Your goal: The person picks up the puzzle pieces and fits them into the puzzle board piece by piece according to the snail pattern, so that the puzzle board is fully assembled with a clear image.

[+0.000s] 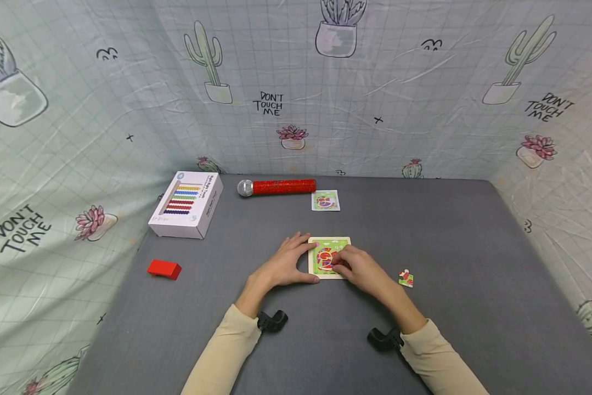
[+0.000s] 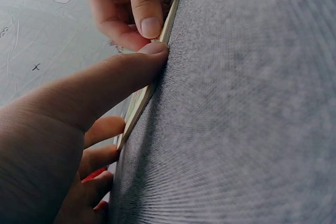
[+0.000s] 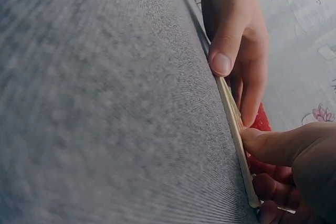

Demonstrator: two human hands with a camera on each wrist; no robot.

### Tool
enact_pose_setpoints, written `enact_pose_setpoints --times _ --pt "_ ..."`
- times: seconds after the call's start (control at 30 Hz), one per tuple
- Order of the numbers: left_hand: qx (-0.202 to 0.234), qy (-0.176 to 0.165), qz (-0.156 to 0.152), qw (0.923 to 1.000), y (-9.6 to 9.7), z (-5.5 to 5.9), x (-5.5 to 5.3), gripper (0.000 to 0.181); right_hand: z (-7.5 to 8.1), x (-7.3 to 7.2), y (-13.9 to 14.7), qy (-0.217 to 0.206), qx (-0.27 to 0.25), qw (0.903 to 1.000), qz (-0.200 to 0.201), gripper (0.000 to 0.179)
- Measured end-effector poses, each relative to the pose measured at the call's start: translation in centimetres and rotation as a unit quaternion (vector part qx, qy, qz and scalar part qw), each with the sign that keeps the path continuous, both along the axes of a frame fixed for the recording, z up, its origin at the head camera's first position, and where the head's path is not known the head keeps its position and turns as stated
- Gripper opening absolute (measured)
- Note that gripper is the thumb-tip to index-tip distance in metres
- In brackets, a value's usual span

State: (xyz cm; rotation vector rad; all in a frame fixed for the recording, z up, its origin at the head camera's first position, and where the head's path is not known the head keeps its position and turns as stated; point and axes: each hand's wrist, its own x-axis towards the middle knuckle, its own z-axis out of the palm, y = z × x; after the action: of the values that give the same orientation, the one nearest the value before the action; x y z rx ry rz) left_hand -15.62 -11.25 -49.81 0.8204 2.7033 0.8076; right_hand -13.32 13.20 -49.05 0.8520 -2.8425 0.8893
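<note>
A small square jigsaw puzzle board (image 1: 313,267), with a pale rim and a green and red picture, lies flat on the table. My left hand (image 1: 285,263) holds it at its left side, the thumb at the front corner and the fingers by the back corner. Over the right half of the picture, my right hand (image 1: 362,270) has its fingers curled in and pinches a puzzle piece that the fingertips mostly hide. In the left wrist view the right thumb (image 2: 149,22) points down at the board. Loose puzzle pieces (image 1: 406,278) lie to the right of the right hand.
At the back stands a red glittery microphone (image 1: 283,187), lying beside a small picture card (image 1: 326,201). A white box (image 1: 182,206) with an abacus printed on it sits at the back left. Nearer on the left is a red block (image 1: 164,269). A printed cloth (image 1: 296,71) hangs behind the grey table (image 1: 449,230).
</note>
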Motion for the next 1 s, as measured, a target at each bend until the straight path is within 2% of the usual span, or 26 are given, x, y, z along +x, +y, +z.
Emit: enact_pose_setpoints --times 0.6,0.83,1.0 --pt "0.001 0.000 -0.001 1.0000 0.0 0.0 0.1 0.089 0.0 0.0 0.3 0.011 -0.009 0.9999 0.007 0.008" --pt "0.007 -0.002 0.000 1.0000 -0.1 -0.1 0.0 0.089 0.6 0.3 1.0 0.013 -0.021 0.9997 0.000 0.018" --pt "-0.002 -0.005 0.004 1.0000 0.0 0.0 0.0 0.089 1.3 0.6 1.8 0.004 -0.008 0.9999 -0.007 0.026"
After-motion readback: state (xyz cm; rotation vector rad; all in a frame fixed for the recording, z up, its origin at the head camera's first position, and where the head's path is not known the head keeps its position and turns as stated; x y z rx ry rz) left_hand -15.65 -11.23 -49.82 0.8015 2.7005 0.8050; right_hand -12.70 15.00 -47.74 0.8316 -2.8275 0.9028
